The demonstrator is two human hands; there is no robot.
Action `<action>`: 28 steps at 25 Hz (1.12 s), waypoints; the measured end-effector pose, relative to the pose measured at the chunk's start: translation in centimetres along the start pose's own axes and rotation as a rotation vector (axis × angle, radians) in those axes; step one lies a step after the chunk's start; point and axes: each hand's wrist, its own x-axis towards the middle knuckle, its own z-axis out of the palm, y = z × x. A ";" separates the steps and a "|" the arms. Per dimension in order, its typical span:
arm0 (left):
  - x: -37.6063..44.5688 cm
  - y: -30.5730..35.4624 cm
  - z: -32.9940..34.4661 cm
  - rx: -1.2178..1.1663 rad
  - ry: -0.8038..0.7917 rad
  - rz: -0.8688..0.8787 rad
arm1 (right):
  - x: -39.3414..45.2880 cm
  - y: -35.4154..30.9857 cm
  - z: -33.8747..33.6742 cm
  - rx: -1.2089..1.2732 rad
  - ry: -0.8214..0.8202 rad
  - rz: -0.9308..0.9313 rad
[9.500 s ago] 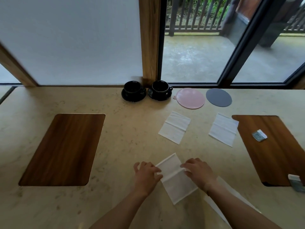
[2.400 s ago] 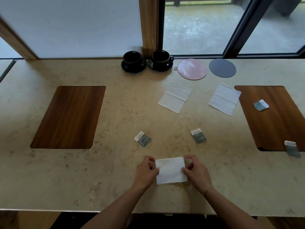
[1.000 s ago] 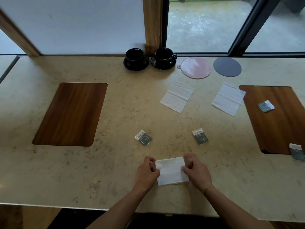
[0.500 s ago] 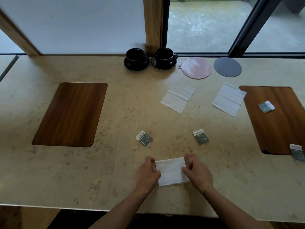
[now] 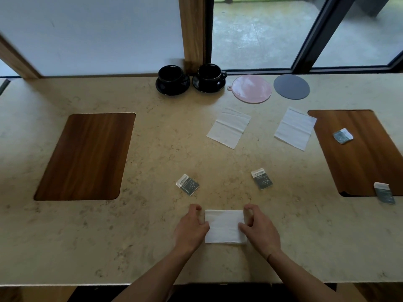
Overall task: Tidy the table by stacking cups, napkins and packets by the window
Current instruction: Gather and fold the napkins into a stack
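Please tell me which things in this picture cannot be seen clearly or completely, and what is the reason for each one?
Head view only:
- Print on the two middle packets: too small to read.
- Packet at the right: nearly cut by the picture's edge, label unreadable.
- Inside of both black cups: too dark to tell empty or not.
- Side edges of the folded napkin: covered by the left hand and right hand.

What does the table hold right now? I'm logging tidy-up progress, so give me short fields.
hands: left hand and right hand pinch the side edges of a folded napkin
other napkins: two, flat, mid-table
packets: four, scattered
cups: two on saucers by the window
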 end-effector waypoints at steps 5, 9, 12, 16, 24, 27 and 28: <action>0.3 -0.1 -0.2 0.044 -0.011 0.044 | 0.0 -0.1 0.0 -0.007 0.014 0.008; 0.3 -0.2 -0.5 0.052 -0.006 0.094 | -0.1 -0.2 0.2 -0.001 0.018 0.019; 1.3 -0.3 -1.0 0.008 0.029 0.141 | 0.3 -0.4 -0.2 0.026 0.072 0.022; 4.7 1.2 -3.2 0.013 0.074 0.287 | 2.5 -1.1 -1.8 0.043 0.136 0.011; 15.3 6.7 -7.3 0.103 0.115 0.390 | 11.1 -3.9 -5.9 -0.015 0.221 -0.043; 19.9 8.5 -8.2 0.107 0.132 0.408 | 15.1 -4.8 -6.7 -0.040 0.193 -0.043; 21.5 9.1 -8.3 0.121 0.136 0.419 | 16.6 -5.0 -6.8 -0.050 0.193 -0.046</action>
